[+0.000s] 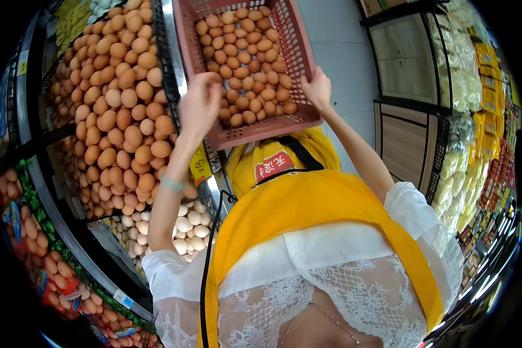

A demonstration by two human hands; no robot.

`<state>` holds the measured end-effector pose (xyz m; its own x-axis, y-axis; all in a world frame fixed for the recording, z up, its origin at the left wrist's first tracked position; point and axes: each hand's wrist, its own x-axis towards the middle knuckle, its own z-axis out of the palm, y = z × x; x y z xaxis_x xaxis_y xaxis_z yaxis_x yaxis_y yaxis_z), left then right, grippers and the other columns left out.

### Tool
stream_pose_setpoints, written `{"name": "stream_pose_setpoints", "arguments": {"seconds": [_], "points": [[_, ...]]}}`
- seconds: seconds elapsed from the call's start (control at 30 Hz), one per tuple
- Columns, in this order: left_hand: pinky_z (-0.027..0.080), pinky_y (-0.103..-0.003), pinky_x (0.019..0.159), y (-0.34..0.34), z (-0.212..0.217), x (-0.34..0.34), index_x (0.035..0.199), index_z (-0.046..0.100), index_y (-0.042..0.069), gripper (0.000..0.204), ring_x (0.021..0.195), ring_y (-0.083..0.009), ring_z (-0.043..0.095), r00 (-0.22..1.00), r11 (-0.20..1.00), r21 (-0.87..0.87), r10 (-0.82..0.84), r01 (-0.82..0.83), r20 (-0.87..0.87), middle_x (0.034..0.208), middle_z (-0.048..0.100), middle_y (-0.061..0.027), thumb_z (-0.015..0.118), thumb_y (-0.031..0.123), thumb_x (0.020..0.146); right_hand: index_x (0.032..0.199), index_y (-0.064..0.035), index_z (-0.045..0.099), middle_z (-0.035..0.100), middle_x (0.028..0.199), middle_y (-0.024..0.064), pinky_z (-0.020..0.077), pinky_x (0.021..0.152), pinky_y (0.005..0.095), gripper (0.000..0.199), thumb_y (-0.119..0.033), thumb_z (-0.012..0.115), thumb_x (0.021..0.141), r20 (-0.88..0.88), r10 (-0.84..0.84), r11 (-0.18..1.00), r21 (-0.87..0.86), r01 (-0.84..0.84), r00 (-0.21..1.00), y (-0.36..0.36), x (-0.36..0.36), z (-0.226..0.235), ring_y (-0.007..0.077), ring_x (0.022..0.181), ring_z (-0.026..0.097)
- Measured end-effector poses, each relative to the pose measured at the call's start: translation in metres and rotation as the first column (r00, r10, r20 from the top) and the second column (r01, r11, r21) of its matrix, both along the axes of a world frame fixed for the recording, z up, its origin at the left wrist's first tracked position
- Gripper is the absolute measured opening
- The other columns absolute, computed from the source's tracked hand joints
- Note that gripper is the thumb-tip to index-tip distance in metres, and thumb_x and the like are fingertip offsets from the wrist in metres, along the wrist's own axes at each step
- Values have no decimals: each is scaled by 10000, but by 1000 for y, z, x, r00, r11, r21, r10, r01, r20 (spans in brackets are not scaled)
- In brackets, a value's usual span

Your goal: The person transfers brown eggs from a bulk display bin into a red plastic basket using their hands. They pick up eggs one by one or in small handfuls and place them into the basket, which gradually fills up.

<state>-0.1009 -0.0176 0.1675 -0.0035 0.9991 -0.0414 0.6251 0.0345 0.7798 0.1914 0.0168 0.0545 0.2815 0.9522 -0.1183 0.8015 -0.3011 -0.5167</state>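
In front of me is a reddish-brown plastic crate [240,138] with perforated sides. Brown eggs [254,66] cover its bottom. My right hand [316,90] grips the crate's right rim, its thumb at the inner side. Over the left rim, my left hand [200,107] is smeared by motion, fingers bent toward the eggs; whether it holds anything cannot be made out. Left of the crate rises a large heap of loose brown eggs [122,110] in a black-edged display bin, close beside my left forearm.
Paler eggs [185,229] lie under my left arm, near a yellow price tag [200,165]. Red-netted eggs [55,272] fill the lower left shelf. A metal rail [177,52] edges the egg display. Shelves with wooden panels [403,139] and bagged goods [455,156] stand right, beyond grey floor tiles [345,75].
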Motion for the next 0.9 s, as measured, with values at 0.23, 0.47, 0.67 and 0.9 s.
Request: {"name": "stream_pose_setpoints", "arguments": {"seconds": [0.23, 0.47, 0.67, 0.9], "points": [[489, -404, 835, 20, -176, 36, 1135, 578, 53, 365, 1058, -326, 559, 432, 612, -774, -750, 164, -501, 1134, 586, -188, 622, 202, 804, 918, 14, 528, 631, 813, 248, 485, 727, 485, 284, -215, 612, 773, -112, 4, 1000, 16, -2, 994, -5, -3, 9, 426, 801, 608], [423, -390, 873, -7, -231, 48, 1087, 643, 103, 325, 1128, -285, 511, 337, 703, -712, -671, 3, -661, 1216, 564, -127, 576, 304, 841, 896, -8, 539, 628, 802, 240, 489, 698, 482, 264, -217, 625, 760, -115, 23, 999, 36, -19, 993, -3, -2, 0, 420, 779, 612], [470, -379, 780, 4, -156, 59, 1037, 659, 100, 384, 992, -265, 618, 595, 787, -617, -493, -7, -635, 1041, 658, -75, 675, 351, 747, 918, -28, 574, 629, 784, 217, 496, 673, 449, 262, -228, 622, 755, -145, 101, 989, 126, -83, 984, -2, 4, -13, 405, 747, 621], [494, -260, 778, -27, 5, -35, 1128, 548, 50, 285, 939, -142, 584, 899, 882, -429, 15, 195, 439, 1021, 605, -67, 588, 116, 853, 972, 6, 591, 650, 876, 223, 482, 754, 445, 294, -188, 643, 757, -158, 143, 980, 159, -117, 977, -3, 6, -7, 409, 864, 619]]}}
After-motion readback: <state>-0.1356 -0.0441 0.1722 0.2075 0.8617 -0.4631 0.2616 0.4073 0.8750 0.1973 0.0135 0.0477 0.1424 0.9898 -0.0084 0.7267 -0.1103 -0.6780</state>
